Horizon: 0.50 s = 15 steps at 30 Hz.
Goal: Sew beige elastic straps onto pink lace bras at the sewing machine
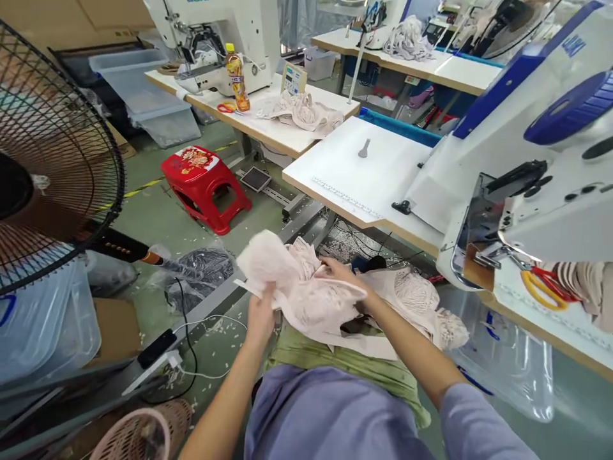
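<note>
Your left hand (pixel 262 310) pinching the pale cloth (pixel 316 306) just below frame centre, your right hand (pixel 341 276) against its folds, right grip not discernible, red stool (pixel 204 182) at upper left, fan (pixel 14 185) at left edge

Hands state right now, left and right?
Left hand: closed, holding pale fabric.
Right hand: on the pale fabric, fingers partly hidden; whether closed cannot be told.

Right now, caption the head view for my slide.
Left hand and right hand hold pale fabric near a sewing machine.
</note>
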{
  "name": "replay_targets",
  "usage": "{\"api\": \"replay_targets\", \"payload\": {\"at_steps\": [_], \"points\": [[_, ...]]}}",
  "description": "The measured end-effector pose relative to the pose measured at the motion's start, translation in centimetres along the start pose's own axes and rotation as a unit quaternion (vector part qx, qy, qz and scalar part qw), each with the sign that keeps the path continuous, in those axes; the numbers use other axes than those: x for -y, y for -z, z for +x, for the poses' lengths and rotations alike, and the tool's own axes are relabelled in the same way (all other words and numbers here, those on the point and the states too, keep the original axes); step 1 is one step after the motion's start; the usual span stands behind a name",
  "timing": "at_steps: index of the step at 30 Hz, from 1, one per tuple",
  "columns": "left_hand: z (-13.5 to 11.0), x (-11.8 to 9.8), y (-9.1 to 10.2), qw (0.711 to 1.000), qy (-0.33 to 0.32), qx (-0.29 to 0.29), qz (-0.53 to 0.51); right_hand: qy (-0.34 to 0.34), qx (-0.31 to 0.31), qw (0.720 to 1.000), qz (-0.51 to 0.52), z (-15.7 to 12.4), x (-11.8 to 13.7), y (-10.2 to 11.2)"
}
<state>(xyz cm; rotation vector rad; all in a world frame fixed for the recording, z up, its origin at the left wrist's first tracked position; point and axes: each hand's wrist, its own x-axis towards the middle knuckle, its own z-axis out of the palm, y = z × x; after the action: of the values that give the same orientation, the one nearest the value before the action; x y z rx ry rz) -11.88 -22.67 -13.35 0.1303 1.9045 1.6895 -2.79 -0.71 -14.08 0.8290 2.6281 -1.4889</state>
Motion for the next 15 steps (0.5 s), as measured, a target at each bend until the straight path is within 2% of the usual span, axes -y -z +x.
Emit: {"api": "replay_targets", "payload": {"at_steps": [3, 5, 8, 11, 13, 15], "points": [[1.4, -0.7, 0.9, 0.996, 0.071, -0.035, -0.048, -0.006, -0.074, 0.997, 0.012, -3.0, -0.5, 0.1], [1.3, -1.4, 0.9, 0.991, 0.109, -0.029, -0.065, 0.002, -0.08, 0.996, 0.029, -5.5, -0.4, -0.8], [-0.9, -2.5, -0.1, 0.988, 0.128, -0.012, -0.086, 0.023, -0.064, 0.997, 0.042, -9.0, 0.5, -2.7], [-5.0, -2.9, -1.0, 0.987, 0.139, 0.023, -0.08, 0.079, -0.083, 0.992, 0.058, -11.1, 2.5, -3.0], [-7.7, -2.6, -0.8, 0.982, 0.172, 0.071, -0.037, 0.135, -0.034, 0.987, 0.083, -12.2, 3.7, -1.6], [-9.5, -2.2, 0.0, 0.979, 0.151, 0.117, 0.072, 0.183, 0.05, 0.978, 0.091, -13.6, 4.5, 0.6]]}}
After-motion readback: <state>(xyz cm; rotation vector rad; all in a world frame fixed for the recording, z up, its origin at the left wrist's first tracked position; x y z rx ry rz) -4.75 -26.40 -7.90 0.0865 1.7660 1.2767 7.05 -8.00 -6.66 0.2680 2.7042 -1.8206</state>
